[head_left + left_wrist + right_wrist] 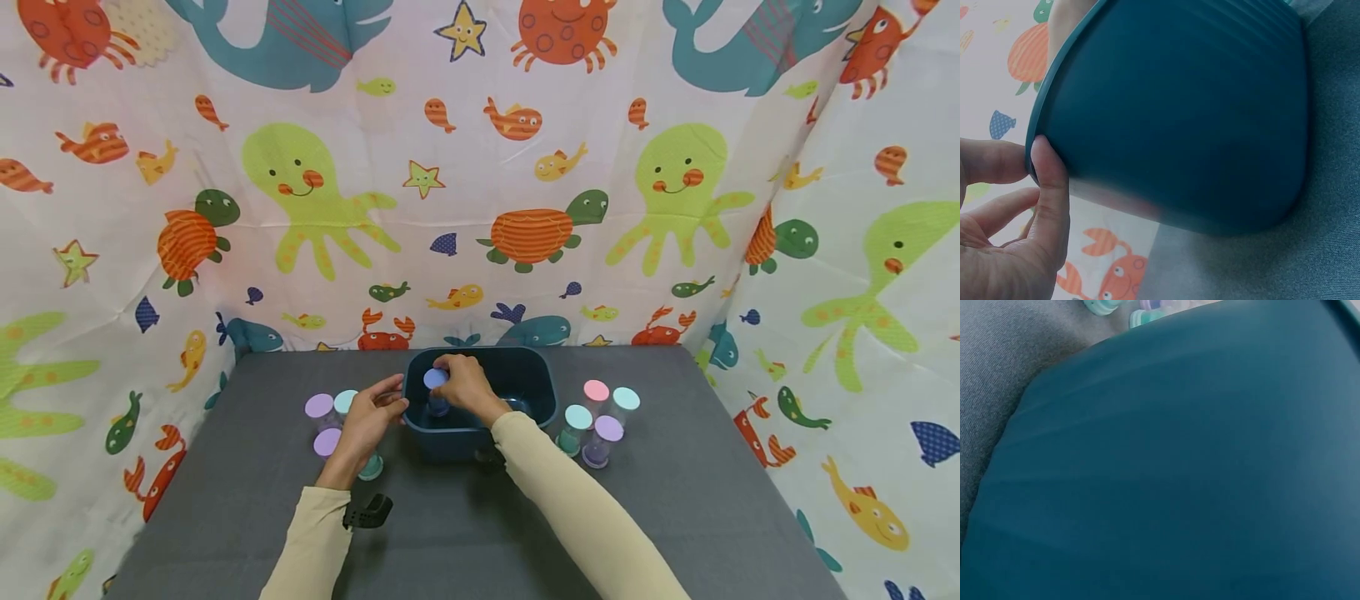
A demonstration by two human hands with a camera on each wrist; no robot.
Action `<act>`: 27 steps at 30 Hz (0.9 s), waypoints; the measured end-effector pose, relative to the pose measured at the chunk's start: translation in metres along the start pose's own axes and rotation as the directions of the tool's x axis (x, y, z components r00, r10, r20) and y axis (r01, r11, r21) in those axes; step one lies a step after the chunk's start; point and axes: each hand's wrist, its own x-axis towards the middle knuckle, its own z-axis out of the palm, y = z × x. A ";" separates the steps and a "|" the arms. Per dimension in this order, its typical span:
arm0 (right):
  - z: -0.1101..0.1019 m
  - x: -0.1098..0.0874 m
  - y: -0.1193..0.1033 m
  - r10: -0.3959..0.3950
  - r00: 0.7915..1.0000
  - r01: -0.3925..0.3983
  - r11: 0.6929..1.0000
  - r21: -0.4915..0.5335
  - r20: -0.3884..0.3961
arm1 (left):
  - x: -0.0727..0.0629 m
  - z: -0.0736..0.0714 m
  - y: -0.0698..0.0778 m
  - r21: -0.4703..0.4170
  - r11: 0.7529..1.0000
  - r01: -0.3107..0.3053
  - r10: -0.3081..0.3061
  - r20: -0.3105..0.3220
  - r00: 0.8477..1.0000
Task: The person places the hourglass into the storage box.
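A dark blue plastic bin stands on the grey table at its far middle. My left hand is at the bin's left end; in the left wrist view its thumb lies on the outer wall, with a finger against the rim, pinching it. Reaching over the front rim, my right hand holds a sand timer with a blue cap upright inside the bin's left part. The timer's lower end is partly hidden. The right wrist view is mostly filled by the bin's outer wall, and the right hand is out of it.
Right of the bin stand several sand timers, with a pink cap, mint caps and a purple cap. More timers with purple caps and mint ones stand at left, partly behind the left hand. A patterned curtain backs the table.
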 end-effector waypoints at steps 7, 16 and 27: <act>0.000 0.001 0.001 0.007 1.000 -0.007 1.000 -0.008 0.012 | 0.001 0.000 0.003 -0.007 1.000 0.014 -0.014 -0.008 1.000; 0.000 0.001 0.001 -0.001 0.999 0.002 1.000 -0.022 0.047 | 0.002 0.000 0.004 -0.003 1.000 0.019 -0.019 -0.008 1.000; -0.014 -0.008 0.004 -0.014 1.000 0.013 0.999 0.034 0.027 | 0.002 0.001 0.001 -0.014 1.000 0.020 -0.021 -0.011 1.000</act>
